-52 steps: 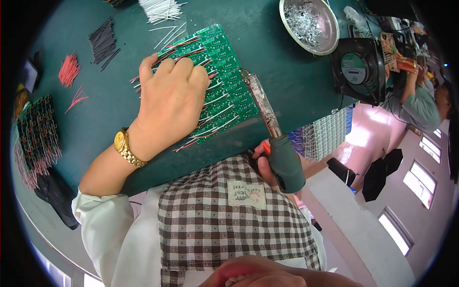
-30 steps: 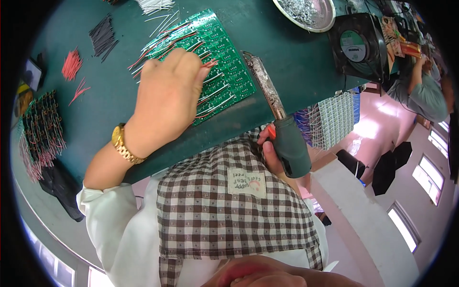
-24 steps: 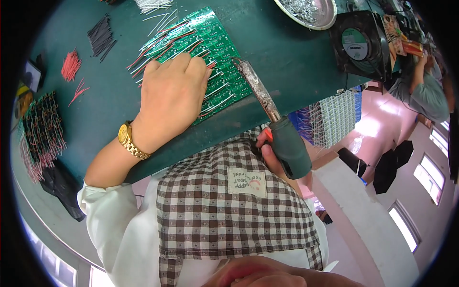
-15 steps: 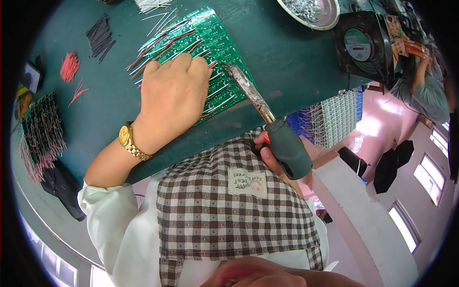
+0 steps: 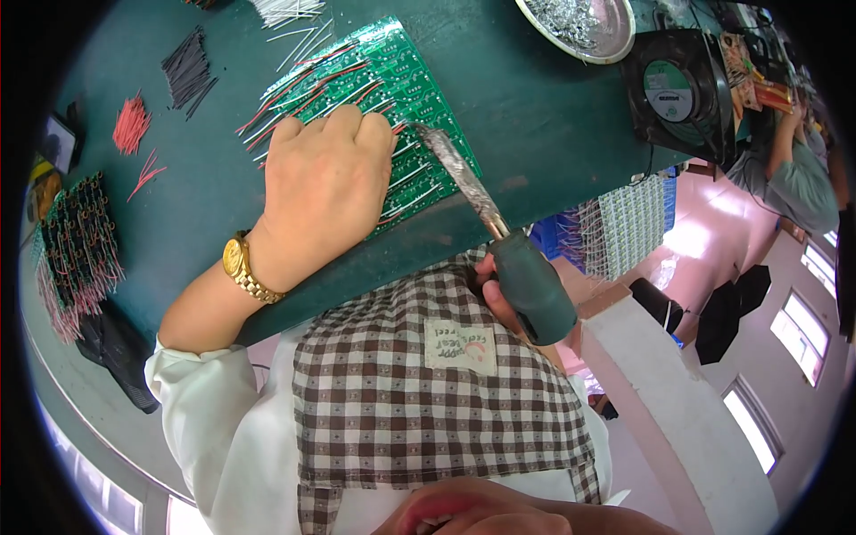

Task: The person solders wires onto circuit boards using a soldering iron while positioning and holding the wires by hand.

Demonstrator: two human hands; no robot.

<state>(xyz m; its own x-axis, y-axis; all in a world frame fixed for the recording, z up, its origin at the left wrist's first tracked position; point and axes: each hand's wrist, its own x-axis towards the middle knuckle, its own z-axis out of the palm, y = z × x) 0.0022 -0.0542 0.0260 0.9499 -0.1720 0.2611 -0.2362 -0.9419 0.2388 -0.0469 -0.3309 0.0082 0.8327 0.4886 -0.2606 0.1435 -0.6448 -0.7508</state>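
A green circuit board (image 5: 423, 98) lies on the table, with rows of red, white and dark wires standing out from it. Over its near part my left hand (image 5: 330, 174) is closed, with a gold watch (image 5: 236, 259) on the wrist. A short end of red wire (image 5: 398, 128) shows beside its index finger; the fingertips themselves are hidden underneath. My right hand (image 5: 501, 303) is wrapped round the dark green handle of a large soldering iron (image 5: 535, 290), mostly hidden behind it. The iron's tip meets the board right beside my left fingers.
At left on the green table (image 5: 205, 178) lie black wires (image 5: 187, 71), red wires (image 5: 132, 125) and a stack of wired boards (image 5: 85, 241). White wires (image 5: 285, 11) are at the back. A bowl of metal scraps (image 5: 611, 31) and a fan (image 5: 682, 94) stand at right. Another person's arm (image 5: 789, 165) is beyond.
The iron's handle has moved slightly down and left, and its tip sits a little closer to my left fingers. My left hand and the board have barely shifted.
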